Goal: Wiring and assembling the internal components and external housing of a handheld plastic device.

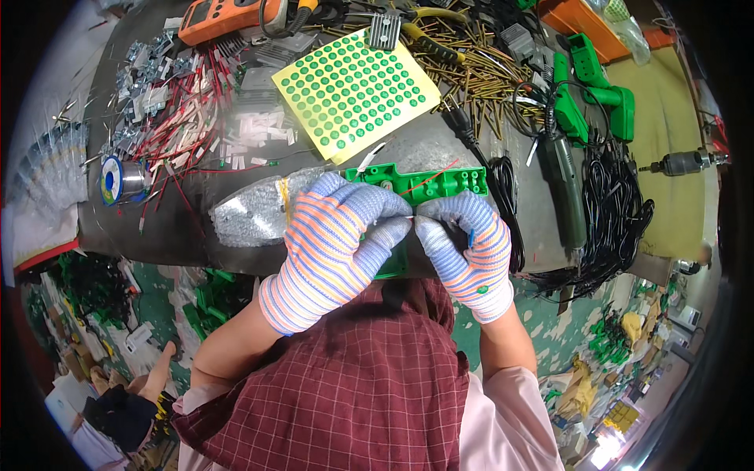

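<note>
My left hand (334, 235) and my right hand (467, 243), both in striped knit gloves, meet fingertip to fingertip above the table's near edge. Each pinches a thin wire (412, 217), of which only a short bit shows between the fingertips. Just beyond the fingers lies a green plastic housing half (444, 185) with moulded ribs and posts; the gloves hide part of it. A red wire (430, 177) slants across the housing. By my left fingers, a white-sleeved lead (369, 159) sticks up.
Left of my hands are a bubble-wrap bag (251, 213), a solder spool (124, 180) and red wires (184, 114). Beyond lie a sticker sheet (357, 94), an orange multimeter (228, 20) and brass-coloured screws (471, 78). At right are a soldering iron (567, 192), black cords (616, 208) and green housings (601, 86).
</note>
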{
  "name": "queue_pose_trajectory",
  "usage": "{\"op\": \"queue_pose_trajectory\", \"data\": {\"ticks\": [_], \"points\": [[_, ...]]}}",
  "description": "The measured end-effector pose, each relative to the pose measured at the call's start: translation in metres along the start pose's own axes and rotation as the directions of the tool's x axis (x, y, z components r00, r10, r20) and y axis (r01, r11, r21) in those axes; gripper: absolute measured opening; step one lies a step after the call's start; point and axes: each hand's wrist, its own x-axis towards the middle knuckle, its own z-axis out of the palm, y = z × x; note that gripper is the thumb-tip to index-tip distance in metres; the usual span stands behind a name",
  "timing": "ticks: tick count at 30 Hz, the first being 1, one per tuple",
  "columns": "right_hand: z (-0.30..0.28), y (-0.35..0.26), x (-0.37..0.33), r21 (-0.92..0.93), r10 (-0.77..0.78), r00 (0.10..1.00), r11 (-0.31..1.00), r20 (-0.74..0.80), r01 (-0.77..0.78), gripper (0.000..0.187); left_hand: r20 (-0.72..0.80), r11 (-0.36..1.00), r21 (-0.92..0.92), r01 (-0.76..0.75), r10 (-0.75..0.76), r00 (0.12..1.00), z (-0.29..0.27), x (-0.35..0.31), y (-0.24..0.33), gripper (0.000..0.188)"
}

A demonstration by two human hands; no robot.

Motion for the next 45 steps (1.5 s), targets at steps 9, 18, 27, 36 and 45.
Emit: {"op": "queue_pose_trajectory", "data": {"ticks": [9, 18, 27, 36, 45], "points": [[0.008, 0.006, -0.025, 0.409, 0.407, 0.913, 0.831, 0.017, -0.378, 0.017, -0.086, 0.989, -0.054, 0.14, -0.144, 0.986, 0.01, -0.003, 0.009, 0.009], [0.002, -0.011, -0.005, 0.592, 0.525, 0.831, 0.615, 0.185, -0.521, 0.017, -0.061, 0.981, -0.071, 0.18, -0.184, 0.981, 0.009, -0.003, 0.007, 0.01], [0.004, -0.006, -0.002, 0.616, 0.43, 0.884, 0.651, 0.181, -0.443, 0.018, -0.101, 0.991, -0.066, 0.115, -0.122, 0.987, 0.01, 0.0, 0.005, 0.011], [0.007, -0.012, 0.0, 0.485, 0.414, 0.905, 0.775, 0.095, -0.405, 0.014, -0.061, 0.997, -0.038, 0.071, -0.073, 0.995, 0.008, -0.001, 0.004, 0.014], [-0.001, -0.011, 0.004, 0.139, 0.211, 0.977, 0.967, 0.039, -0.215, 0.012, -0.073, 0.966, 0.222, -0.13, 0.149, 0.986, -0.002, 0.0, 0.005, 0.019]]}}
